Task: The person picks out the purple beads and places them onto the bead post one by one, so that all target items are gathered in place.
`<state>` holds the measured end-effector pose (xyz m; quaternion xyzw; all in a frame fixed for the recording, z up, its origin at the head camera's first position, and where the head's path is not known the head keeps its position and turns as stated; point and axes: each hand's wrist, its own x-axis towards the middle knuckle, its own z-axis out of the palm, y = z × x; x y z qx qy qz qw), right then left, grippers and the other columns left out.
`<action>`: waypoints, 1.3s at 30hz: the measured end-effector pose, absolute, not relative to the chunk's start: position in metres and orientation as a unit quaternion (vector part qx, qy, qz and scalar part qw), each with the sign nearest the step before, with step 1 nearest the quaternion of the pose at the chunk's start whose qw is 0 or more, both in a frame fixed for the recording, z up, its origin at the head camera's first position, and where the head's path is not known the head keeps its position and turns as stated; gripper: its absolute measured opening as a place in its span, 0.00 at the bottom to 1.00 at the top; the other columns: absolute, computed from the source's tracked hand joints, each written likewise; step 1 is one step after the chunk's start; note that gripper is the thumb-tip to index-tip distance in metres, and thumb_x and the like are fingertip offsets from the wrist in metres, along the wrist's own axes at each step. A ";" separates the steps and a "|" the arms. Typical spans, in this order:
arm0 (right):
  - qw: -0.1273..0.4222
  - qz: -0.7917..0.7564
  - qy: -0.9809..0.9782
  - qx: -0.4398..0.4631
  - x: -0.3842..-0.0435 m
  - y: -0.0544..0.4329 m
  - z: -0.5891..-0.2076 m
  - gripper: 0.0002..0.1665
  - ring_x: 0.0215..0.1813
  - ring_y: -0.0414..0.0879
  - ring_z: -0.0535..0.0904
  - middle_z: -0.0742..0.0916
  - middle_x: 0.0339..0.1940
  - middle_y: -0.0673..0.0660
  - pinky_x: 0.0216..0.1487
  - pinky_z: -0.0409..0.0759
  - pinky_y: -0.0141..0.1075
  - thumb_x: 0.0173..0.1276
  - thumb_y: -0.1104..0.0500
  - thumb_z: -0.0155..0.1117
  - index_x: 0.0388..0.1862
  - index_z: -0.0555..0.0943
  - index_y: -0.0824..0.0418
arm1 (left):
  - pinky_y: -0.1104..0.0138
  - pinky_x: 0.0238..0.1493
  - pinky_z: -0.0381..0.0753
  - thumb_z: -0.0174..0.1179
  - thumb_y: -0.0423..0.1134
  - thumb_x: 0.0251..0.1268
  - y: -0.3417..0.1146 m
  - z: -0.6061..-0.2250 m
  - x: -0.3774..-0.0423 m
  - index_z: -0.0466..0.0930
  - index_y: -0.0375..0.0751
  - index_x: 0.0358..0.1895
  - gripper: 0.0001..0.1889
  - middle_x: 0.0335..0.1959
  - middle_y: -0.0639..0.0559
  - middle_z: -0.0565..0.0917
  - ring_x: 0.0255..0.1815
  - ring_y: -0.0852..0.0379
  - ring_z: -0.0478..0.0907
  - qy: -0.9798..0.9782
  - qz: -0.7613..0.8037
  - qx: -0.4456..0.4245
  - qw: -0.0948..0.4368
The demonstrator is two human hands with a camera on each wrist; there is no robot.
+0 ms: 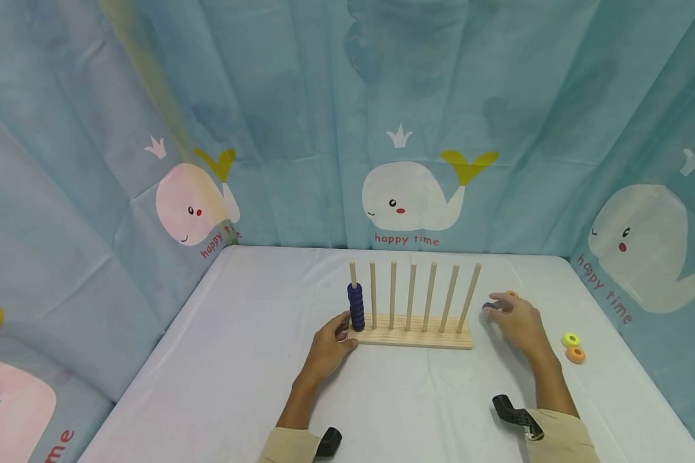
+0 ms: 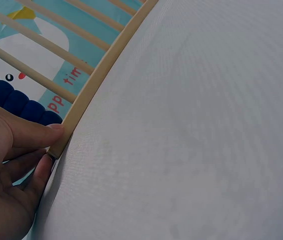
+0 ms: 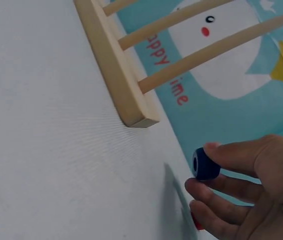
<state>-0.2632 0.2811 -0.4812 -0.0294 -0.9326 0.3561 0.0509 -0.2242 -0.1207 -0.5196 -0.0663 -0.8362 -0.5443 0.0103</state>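
Note:
A wooden peg rack (image 1: 411, 337) stands on the table with several upright pegs. Dark blue beads (image 1: 356, 307) are stacked on its leftmost peg, whose top stays bare; the other pegs carry nothing. My left hand (image 1: 327, 347) grips the left end of the base, its thumb (image 2: 54, 129) on the front edge by the beads. To the right of the rack, my right hand (image 1: 520, 321) pinches one dark blue bead (image 3: 205, 164) between thumb and fingers, above the table and apart from the rack. The bead's hole shows in the right wrist view.
A yellow bead (image 1: 570, 339) and an orange bead (image 1: 576, 355) lie together right of my right forearm. Another orange bead (image 1: 512, 294) shows partly behind the right hand. A blue whale-print curtain (image 1: 301, 193) rises behind the white table (image 1: 440, 399).

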 end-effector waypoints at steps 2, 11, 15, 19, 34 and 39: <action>0.049 0.361 -0.931 -0.029 -0.263 0.282 -0.478 0.29 0.58 0.64 0.74 0.81 0.55 0.66 0.49 0.79 0.59 0.71 0.51 0.61 0.66 0.73 0.61 | 0.67 0.60 0.75 0.64 0.31 0.62 -0.121 -0.519 -0.224 0.65 0.39 0.71 0.33 0.61 0.44 0.77 0.61 0.53 0.74 -0.836 -0.545 -0.067 0.011; 0.075 0.379 -0.922 -0.009 -0.260 0.281 -0.459 0.28 0.60 0.65 0.73 0.79 0.60 0.66 0.54 0.76 0.61 0.72 0.46 0.59 0.63 0.76 0.62 | 0.65 0.60 0.76 0.64 0.30 0.62 -0.122 -0.517 -0.224 0.65 0.38 0.71 0.33 0.61 0.43 0.76 0.61 0.51 0.74 -0.836 -0.543 -0.072 0.017; 0.096 0.391 -0.915 -0.004 -0.254 0.276 -0.445 0.28 0.58 0.64 0.76 0.79 0.59 0.65 0.52 0.80 0.57 0.73 0.46 0.56 0.64 0.75 0.62 | 0.66 0.61 0.75 0.64 0.30 0.62 -0.122 -0.518 -0.224 0.65 0.39 0.71 0.33 0.61 0.44 0.76 0.61 0.52 0.74 -0.835 -0.546 -0.066 0.014; 0.123 0.402 -0.907 -0.003 -0.246 0.270 -0.428 0.29 0.56 0.61 0.78 0.80 0.57 0.64 0.47 0.85 0.48 0.74 0.44 0.55 0.66 0.74 0.60 | 0.68 0.61 0.75 0.64 0.30 0.62 -0.122 -0.520 -0.225 0.65 0.40 0.71 0.33 0.61 0.45 0.76 0.62 0.54 0.74 -0.833 -0.549 -0.064 0.013; 0.224 0.416 -0.881 0.032 -0.236 0.250 -0.381 0.31 0.54 0.59 0.81 0.82 0.56 0.59 0.49 0.81 0.33 0.70 0.40 0.58 0.64 0.77 0.57 | 0.67 0.61 0.75 0.64 0.31 0.62 -0.122 -0.521 -0.224 0.65 0.39 0.71 0.33 0.61 0.45 0.77 0.62 0.53 0.74 -0.834 -0.548 -0.070 0.012; 0.246 0.427 -0.868 0.055 -0.234 0.245 -0.370 0.28 0.52 0.55 0.82 0.82 0.55 0.55 0.45 0.74 0.15 0.70 0.43 0.61 0.64 0.78 0.54 | 0.67 0.61 0.74 0.63 0.30 0.62 -0.121 -0.520 -0.224 0.65 0.38 0.71 0.33 0.61 0.45 0.76 0.62 0.54 0.73 -0.833 -0.548 -0.070 0.012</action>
